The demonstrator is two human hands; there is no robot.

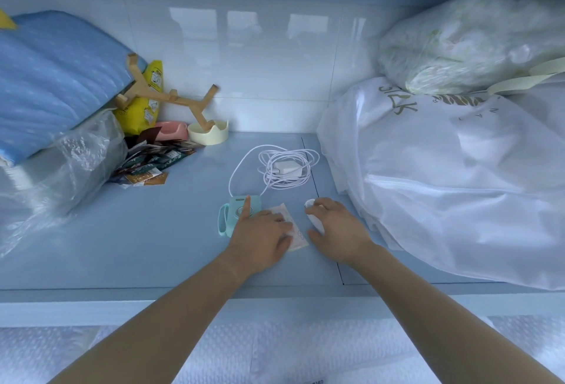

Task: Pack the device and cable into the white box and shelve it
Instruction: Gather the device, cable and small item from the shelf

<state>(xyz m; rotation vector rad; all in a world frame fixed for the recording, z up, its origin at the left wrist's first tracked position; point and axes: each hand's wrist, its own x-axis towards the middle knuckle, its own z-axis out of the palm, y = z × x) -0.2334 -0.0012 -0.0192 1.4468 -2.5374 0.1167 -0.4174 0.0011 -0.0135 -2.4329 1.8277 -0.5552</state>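
Observation:
A small mint-green device (234,212) lies on the light blue shelf (153,230), with a white cable running from it to a loose coil and white adapter (287,166) behind. My left hand (260,237) rests partly on the device, its index finger stretched across the round dial, and its palm covers a printed paper slip (295,230). My right hand (336,227) is curled over a small white rounded object (313,211) just right of the slip. No white box is visible.
A big white bag (443,185) and a clear plastic bundle (458,44) fill the right side. On the left are a blue quilt (52,78), a clear bag (61,169), packets (149,166), a wooden stand (171,96), a cream bowl (208,134) and a pink dish (171,130).

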